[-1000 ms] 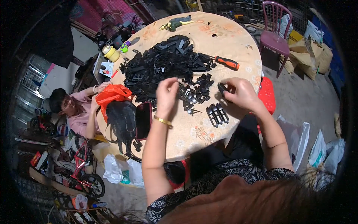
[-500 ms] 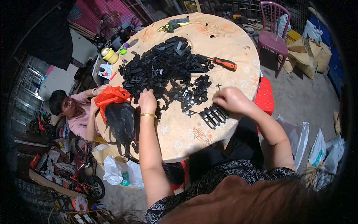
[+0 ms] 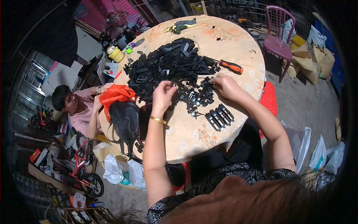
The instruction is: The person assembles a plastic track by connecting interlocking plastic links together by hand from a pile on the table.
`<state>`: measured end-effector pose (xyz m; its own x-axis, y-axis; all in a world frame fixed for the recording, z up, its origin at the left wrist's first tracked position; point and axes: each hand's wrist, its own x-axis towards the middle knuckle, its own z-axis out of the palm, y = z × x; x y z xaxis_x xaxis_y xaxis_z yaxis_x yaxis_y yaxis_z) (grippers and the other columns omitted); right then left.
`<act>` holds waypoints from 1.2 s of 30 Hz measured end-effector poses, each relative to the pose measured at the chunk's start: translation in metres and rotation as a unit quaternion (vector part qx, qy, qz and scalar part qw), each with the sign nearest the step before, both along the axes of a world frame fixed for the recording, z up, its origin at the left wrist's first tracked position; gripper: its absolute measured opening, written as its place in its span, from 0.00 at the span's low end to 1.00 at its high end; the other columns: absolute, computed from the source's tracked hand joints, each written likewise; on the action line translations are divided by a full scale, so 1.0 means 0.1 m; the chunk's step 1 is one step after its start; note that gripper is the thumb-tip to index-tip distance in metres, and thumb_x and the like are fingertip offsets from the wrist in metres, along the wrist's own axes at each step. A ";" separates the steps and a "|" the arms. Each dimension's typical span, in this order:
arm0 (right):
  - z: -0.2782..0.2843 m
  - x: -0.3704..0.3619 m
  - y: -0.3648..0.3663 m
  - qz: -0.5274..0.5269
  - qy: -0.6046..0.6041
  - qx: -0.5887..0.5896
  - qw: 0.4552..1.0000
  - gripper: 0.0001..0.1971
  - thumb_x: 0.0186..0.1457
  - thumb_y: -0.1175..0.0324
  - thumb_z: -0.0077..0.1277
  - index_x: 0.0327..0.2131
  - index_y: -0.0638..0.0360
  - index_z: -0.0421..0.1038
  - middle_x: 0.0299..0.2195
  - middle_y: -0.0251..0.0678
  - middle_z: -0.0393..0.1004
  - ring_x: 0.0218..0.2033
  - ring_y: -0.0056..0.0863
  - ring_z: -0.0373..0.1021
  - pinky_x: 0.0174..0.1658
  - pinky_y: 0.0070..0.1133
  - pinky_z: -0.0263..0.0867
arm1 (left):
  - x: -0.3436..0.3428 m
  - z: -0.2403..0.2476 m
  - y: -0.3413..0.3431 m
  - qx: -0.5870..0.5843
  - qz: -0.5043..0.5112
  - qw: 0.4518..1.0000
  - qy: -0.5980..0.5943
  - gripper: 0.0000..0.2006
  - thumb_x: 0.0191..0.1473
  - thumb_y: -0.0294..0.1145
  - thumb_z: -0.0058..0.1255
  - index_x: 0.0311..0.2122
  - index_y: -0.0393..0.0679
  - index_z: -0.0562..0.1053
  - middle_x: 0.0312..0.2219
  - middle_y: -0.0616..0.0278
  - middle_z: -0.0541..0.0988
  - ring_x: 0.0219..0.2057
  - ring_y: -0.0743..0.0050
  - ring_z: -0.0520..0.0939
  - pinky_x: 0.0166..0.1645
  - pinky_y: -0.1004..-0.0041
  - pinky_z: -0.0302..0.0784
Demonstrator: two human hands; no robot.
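A big heap of small black plastic parts (image 3: 160, 61) covers the middle of the round table. A smaller group of black parts (image 3: 199, 93) lies between my hands. My left hand (image 3: 163, 99), with a gold bangle on its wrist, hovers at the heap's near edge, thumb and fingers drawn together; whatever they hold is too small to make out. My right hand (image 3: 228, 87) reaches to the right side of the smaller group, its fingertips closed by a black piece; its grip is unclear. Nearer me sits a row of joined black parts (image 3: 220, 117).
An orange-and-black screwdriver (image 3: 232, 67) lies right of the heap. On the left are a black bag (image 3: 125, 121), an orange plastic bag (image 3: 116, 96) and a yellow jar (image 3: 116, 55). Another person (image 3: 80, 104) sits at the left edge. A red stool (image 3: 269, 99) stands at the right.
My left hand has come off the heap's near edge and moved right. My right hand has left the joined row and moved farther out to the smaller group. The whole view has shifted slightly.
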<state>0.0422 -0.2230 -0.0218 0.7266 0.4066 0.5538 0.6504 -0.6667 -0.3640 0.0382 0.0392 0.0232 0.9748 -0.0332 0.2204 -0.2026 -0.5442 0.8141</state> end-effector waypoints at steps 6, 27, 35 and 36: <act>0.31 -0.24 0.23 0.112 0.276 0.459 0.837 0.07 0.43 0.78 0.50 0.30 0.64 0.72 0.26 0.33 0.72 0.28 0.17 0.68 0.31 0.14 0.65 | -0.14 -0.06 -0.36 -0.344 -0.139 0.907 0.198 0.08 0.50 0.27 0.47 0.36 0.41 0.65 0.25 0.65 0.73 0.26 0.77 0.77 0.30 0.77 0.75; 0.35 -0.41 0.29 0.041 -0.125 0.107 0.985 0.08 0.42 0.72 0.50 0.30 0.61 0.70 0.27 0.38 0.70 0.27 0.36 0.68 0.28 0.25 0.65 | -0.43 -0.09 -0.70 -0.409 -0.186 0.869 0.205 0.13 0.55 0.30 0.40 0.46 0.40 0.66 0.33 0.67 0.73 0.29 0.85 0.75 0.30 0.84 0.74; 0.43 -0.55 0.16 0.079 -0.033 0.038 0.996 0.15 0.43 0.68 0.51 0.36 0.63 0.69 0.29 0.42 0.68 0.28 0.36 0.67 0.31 0.24 0.65 | -0.43 -0.23 -0.81 -0.418 -0.174 0.864 0.222 0.12 0.54 0.29 0.40 0.45 0.40 0.66 0.30 0.67 0.74 0.26 0.87 0.74 0.28 0.86 0.73; 0.37 -0.55 0.19 0.065 -0.005 0.082 0.994 0.15 0.41 0.66 0.53 0.35 0.62 0.69 0.26 0.42 0.67 0.27 0.38 0.67 0.29 0.27 0.64 | -0.45 -0.21 -0.83 -0.425 -0.174 0.865 0.201 0.12 0.54 0.28 0.40 0.45 0.39 0.66 0.31 0.67 0.74 0.26 0.86 0.74 0.28 0.86 0.73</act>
<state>-0.0125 -0.2042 0.0156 0.6680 0.4006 0.6271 0.7316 -0.5079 -0.4548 -0.0064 -0.0442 0.0026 0.9417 -0.3333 -0.0450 0.1586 0.3222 0.9333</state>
